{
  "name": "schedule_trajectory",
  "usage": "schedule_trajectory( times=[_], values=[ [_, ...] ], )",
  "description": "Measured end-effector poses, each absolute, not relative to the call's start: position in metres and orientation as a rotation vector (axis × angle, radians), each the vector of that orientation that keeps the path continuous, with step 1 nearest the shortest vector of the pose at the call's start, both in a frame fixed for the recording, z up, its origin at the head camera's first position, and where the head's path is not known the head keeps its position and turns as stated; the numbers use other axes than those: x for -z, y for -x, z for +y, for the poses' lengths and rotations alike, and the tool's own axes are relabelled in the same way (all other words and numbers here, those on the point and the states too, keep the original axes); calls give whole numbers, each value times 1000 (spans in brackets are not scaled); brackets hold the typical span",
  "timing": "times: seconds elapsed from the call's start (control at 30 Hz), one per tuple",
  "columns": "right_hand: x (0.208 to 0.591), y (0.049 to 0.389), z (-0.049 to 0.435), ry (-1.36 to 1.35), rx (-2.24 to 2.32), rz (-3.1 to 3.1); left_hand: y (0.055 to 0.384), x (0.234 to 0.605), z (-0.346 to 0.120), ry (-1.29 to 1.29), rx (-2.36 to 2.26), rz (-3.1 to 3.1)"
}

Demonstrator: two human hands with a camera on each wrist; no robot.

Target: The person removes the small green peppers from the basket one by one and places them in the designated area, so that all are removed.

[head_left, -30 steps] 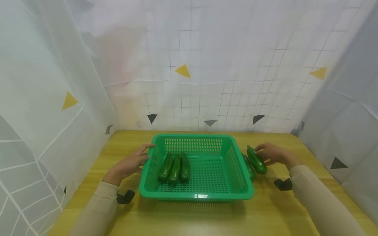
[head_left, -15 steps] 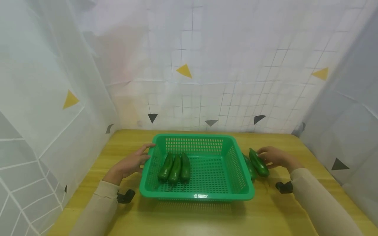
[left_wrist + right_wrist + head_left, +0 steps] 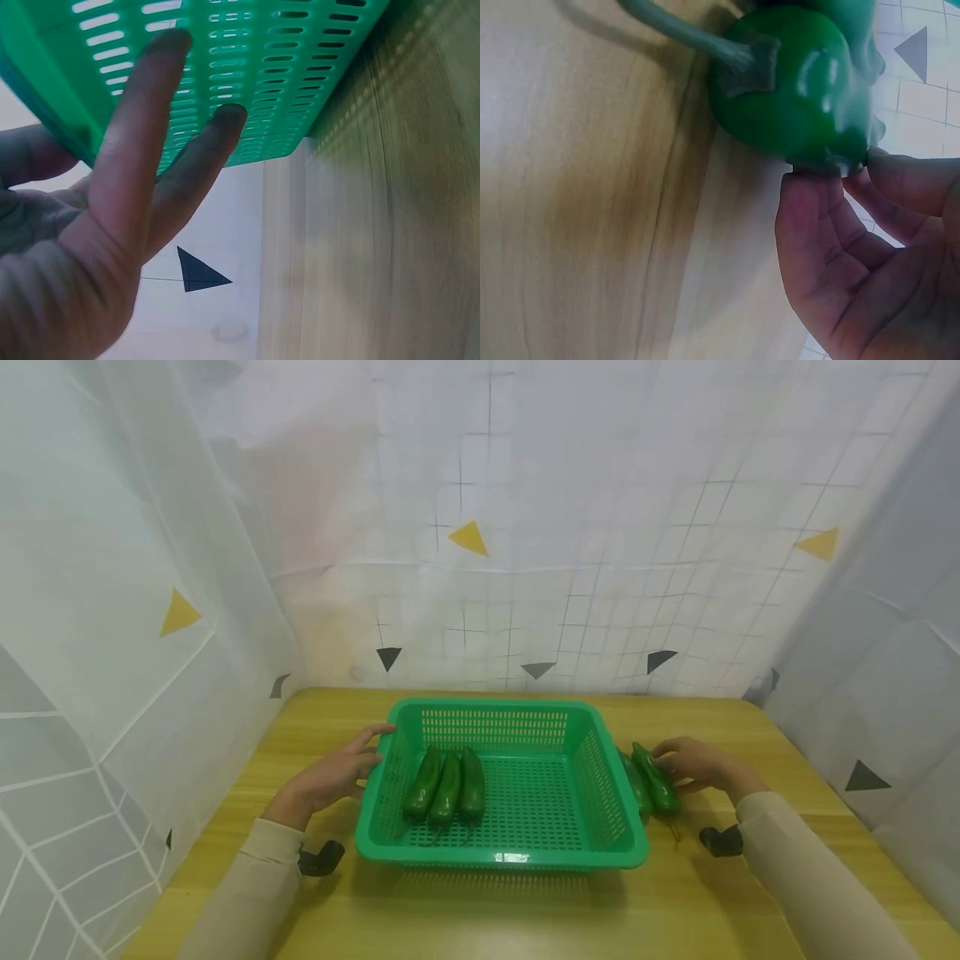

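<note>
A green plastic basket [image 3: 495, 858] stands in the middle, three green peppers [image 3: 445, 793] lying side by side at its left end. My left hand [image 3: 330, 781] touches the basket's left side; in the left wrist view its extended fingers [image 3: 135, 150] lie against the slotted wall. To the right of the basket, my right hand [image 3: 697, 764] pinches a green pepper [image 3: 657, 783] between thumb and fingertips. The right wrist view shows that pepper's stem end [image 3: 750, 64] close over the wood. Another green pepper [image 3: 637, 787] lies between it and the basket, partly hidden by the rim.
A wooden table [image 3: 480, 927] carries everything. Pale sheeting [image 3: 480, 618] with grid lines and triangles hangs behind the table and along both sides. Black wrist-worn devices [image 3: 321, 858] show below each wrist.
My right hand has lowered the pepper toward the table beside the other one, and its stem now shows. My left hand has stayed at the basket's left side.
</note>
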State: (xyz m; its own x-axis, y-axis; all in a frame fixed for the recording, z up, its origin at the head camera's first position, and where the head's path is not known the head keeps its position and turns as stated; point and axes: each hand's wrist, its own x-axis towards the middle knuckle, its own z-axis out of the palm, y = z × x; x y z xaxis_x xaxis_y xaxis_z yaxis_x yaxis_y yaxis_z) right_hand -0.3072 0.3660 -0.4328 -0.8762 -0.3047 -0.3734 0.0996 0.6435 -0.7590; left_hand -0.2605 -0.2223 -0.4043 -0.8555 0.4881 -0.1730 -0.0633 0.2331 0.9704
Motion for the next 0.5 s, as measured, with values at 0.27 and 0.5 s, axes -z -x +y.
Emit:
schedule_trajectory(
  times=[0.27,0.5],
  values=[
    [439,308,367,162,1172,2388,261,404,-223,-376,-1658,2073],
    [444,313,373,166,1181,2396,261,404,-222,-393,-1662,2061]
  ],
)
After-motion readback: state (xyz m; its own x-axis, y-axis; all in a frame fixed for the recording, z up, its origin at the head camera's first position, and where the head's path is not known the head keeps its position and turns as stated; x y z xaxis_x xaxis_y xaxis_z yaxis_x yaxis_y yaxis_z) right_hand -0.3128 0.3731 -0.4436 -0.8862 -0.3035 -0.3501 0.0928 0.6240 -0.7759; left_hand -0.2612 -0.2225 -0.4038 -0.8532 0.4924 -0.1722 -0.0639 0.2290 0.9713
